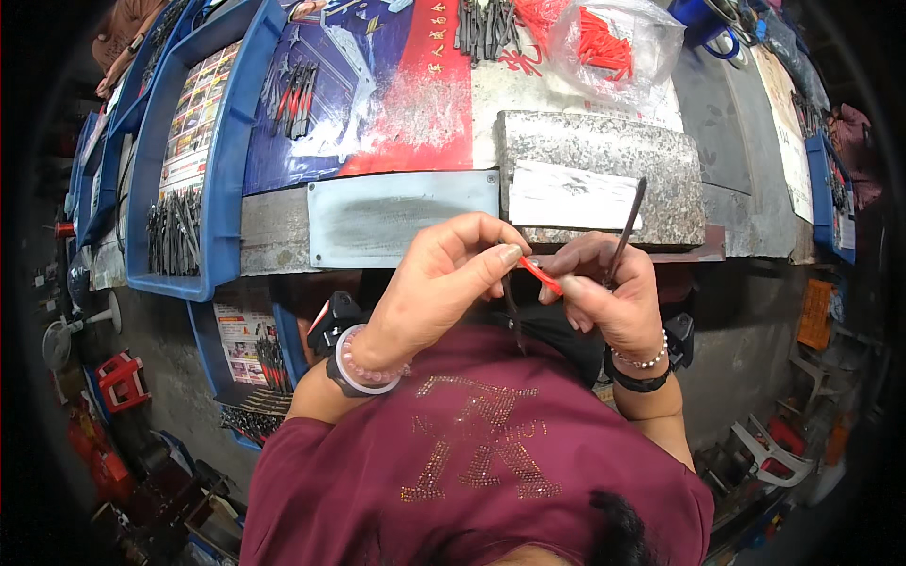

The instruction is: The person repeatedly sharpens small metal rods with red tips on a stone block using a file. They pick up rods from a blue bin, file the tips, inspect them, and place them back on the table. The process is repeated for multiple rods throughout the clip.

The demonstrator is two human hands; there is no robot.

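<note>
In front of my chest, both hands pinch a small, narrow red plastic piece [540,274]. My left hand [415,288] has its thumb and forefinger closed at one end of it, and my right hand [612,300] grips the other end. A thin dark strip [514,325] hangs below the left fingertips; whether it joins the red piece I cannot tell. Another slim dark strip [629,226] stands up out of the right hand, held between the fingers. The curled fingers hide part of both strips.
Just beyond my hands lie a pale metal plate [396,222] and a speckled block [604,146] with white paper on it. Red pieces [602,47] fill a clear bag. Dark strips [483,33] and red-and-black pieces [296,99] lie behind. A blue tray [142,212] stands left.
</note>
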